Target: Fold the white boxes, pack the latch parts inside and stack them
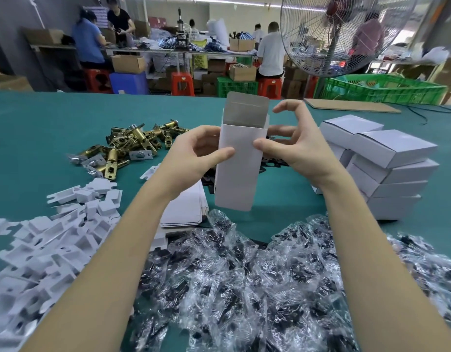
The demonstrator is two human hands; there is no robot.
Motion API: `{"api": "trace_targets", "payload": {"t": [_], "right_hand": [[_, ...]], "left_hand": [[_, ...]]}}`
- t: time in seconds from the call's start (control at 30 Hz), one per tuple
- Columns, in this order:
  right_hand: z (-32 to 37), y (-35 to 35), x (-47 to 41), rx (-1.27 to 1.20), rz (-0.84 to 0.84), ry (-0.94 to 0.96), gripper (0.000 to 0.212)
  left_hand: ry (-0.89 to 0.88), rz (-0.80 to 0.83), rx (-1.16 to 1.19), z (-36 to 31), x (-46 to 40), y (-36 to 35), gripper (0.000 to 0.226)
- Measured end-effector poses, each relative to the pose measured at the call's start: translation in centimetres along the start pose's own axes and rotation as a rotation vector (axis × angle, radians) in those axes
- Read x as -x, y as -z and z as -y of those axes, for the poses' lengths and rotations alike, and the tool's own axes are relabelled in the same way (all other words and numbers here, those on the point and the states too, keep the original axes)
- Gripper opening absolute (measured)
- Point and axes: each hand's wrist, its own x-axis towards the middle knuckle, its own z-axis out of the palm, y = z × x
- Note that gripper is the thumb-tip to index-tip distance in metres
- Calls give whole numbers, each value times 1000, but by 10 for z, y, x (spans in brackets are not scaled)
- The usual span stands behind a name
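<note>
An upright white box [240, 171] with its top flap raised is held above the green table [41, 118]. My left hand [194, 151] grips its left side, thumb on the front face. My right hand [292, 141] pinches the right edge with thumb and a finger, the index finger raised free above. Brass latch parts [133, 143] lie in a heap at the back left. Closed white boxes [381, 163] are stacked at the right. Flat box blanks [183, 212] lie under my left wrist.
White card inserts [49, 237] are piled at the left. Clear bags of dark screws [244, 280] cover the near edge. Black plates [272, 161] lie behind the box. A cardboard sheet [351, 105], green crates [381, 88], a fan [343, 31] and workers stand beyond.
</note>
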Motion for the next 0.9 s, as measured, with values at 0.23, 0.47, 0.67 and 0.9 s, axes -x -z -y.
{"api": "trace_targets", "payload": {"t": [0.23,0.47,0.67,0.9], "right_hand": [[-15,-4,-1,-46,-31,71,25],[-20,-2,0,-68,-10,48,17],[-20,-1,1,-53,40,51,19],[-20,1,0,-64,64,28,18]], "left_hand": [[-114,-39,-26,4,2,-2,65],[-174,-28,-152,3,4,-8,36],[-174,-122,-109,-3,1,-7,8],[-159,-50,-12,-12,2,-3,49]]}}
